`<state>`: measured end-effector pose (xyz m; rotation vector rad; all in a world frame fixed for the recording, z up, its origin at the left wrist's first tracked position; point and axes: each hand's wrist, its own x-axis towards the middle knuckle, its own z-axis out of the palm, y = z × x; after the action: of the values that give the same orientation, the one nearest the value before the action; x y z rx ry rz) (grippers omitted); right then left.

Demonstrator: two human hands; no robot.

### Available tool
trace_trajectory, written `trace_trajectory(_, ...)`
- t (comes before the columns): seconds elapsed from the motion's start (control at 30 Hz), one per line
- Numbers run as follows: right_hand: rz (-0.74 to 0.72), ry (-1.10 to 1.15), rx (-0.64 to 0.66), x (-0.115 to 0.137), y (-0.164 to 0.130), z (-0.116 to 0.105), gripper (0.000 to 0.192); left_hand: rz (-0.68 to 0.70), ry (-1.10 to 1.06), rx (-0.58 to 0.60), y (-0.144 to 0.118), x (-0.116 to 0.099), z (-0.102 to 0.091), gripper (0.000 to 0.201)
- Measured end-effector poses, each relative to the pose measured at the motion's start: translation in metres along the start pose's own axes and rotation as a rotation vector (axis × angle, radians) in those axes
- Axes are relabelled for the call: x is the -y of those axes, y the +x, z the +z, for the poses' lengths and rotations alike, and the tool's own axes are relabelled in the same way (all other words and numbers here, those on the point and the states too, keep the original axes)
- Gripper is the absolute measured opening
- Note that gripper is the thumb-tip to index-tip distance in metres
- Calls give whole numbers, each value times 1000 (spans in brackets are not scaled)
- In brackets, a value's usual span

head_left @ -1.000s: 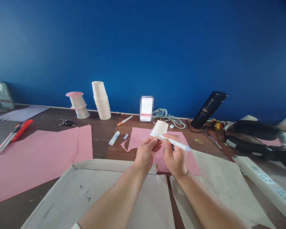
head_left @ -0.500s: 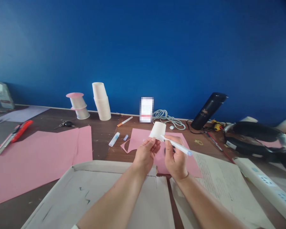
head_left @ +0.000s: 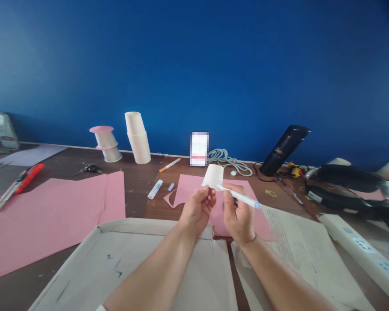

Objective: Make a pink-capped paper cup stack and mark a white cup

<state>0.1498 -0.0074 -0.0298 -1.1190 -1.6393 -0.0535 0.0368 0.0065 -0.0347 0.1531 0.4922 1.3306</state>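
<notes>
One head-worn camera — looking forward and down, close over the table (head_left: 139,190).

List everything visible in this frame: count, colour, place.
paper cup: 1, white, held in the left hand
pen: 1, white, in the right hand, tip at the cup
cup stack: 1, white, by the wall
pink-topped cups: 2, stacked, left of the cup stack
pink sheets: several, table left and centre
glue stick: 1, white
utility knife: 1, red, far left
flask: 1, black, leaning on the wall
power strip: 1, white, right
cardboard tray: 1, near edge
left hand: 1
right hand: 1
</notes>
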Motion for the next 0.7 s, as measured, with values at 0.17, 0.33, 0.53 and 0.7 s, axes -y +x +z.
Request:
trace_trajectory(0.17, -24, 2, 4, 3, 0, 0, 18, 14, 14, 17, 0, 1, 0, 4)
trace_trajectory(0.33, -29, 7, 27, 3, 1, 0, 18, 17, 36, 30, 1, 1, -2, 7)
trace_trajectory(0.53, -36, 13, 39, 2, 1, 1, 18, 25, 39, 44, 2, 1, -2, 6)
trace_trajectory(0.7, -23, 17, 43, 2, 0, 1, 16, 24, 41, 45, 2, 1, -2, 5)
